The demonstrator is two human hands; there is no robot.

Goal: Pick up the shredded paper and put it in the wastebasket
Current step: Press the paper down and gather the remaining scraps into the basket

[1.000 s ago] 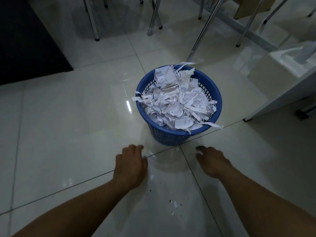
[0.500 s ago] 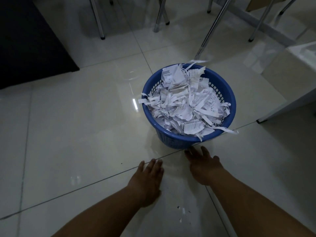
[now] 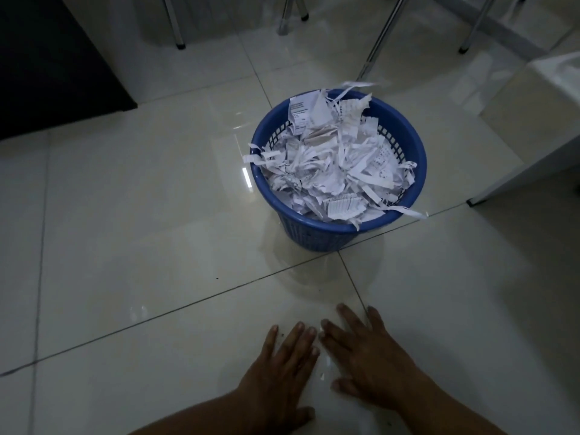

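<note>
A round blue wastebasket [image 3: 411, 146] stands on the pale tiled floor, heaped with white shredded paper [image 3: 329, 164]; a few strips hang over its rim. Well in front of it, near the bottom of the view, my left hand [image 3: 282, 372] and my right hand [image 3: 367, 356] lie flat on the tile side by side, fingers straight and pointing away from me, fingertips nearly touching. A few tiny white paper bits [image 3: 322, 375] show on the floor in the gap between the hands. Neither hand holds anything.
Metal chair and table legs [image 3: 376, 36] stand on the floor behind the basket. A dark mat or cabinet [image 3: 47, 58] fills the upper left. A white furniture unit [image 3: 533, 120] stands at the right. Grout lines cross the glossy tiles.
Both hands have drawn back toward me, away from the basket, and come together with fingers flattened on the tile. The small scraps that lay between my forearms now sit between the hands.
</note>
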